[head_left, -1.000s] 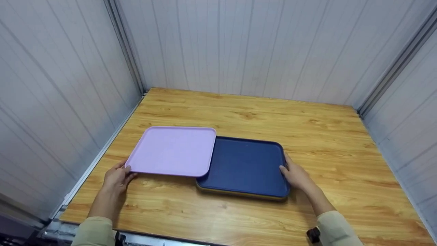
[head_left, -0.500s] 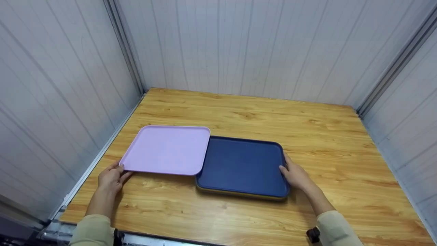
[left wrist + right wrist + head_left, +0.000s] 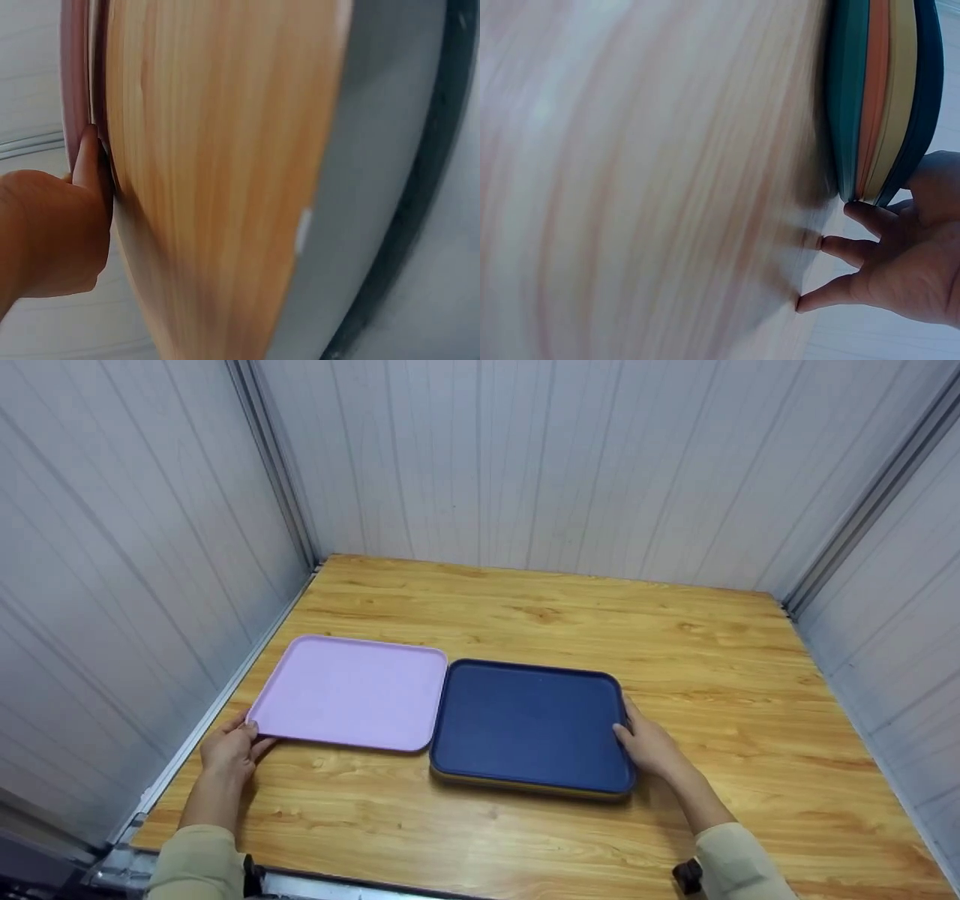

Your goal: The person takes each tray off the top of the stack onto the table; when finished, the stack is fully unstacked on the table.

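Observation:
In the head view, a lilac tray [image 3: 349, 691] lies low over the left of the table, its right edge close beside the stack. My left hand [image 3: 227, 748] grips its near left corner, thumb at the rim. From the left wrist, the hand [image 3: 56, 225] is at the tray's edge [image 3: 73, 75]. A navy tray [image 3: 529, 724] tops a stack whose lower teal, orange and cream trays [image 3: 877, 97] show in the right wrist view. My right hand [image 3: 651, 742] holds the stack's right edge, thumb on the navy rim; other fingers [image 3: 847, 251] spread down toward the table.
The wood-grain tabletop [image 3: 547, 615] extends behind and right of the trays. Pale panelled walls [image 3: 487, 457] enclose its back and both sides. A metal edge [image 3: 330, 885] runs along the front left.
My left hand has drawn the lilac tray leftward off the navy tray, and its right end has come down beside the stack. The right hand and stack have stayed put.

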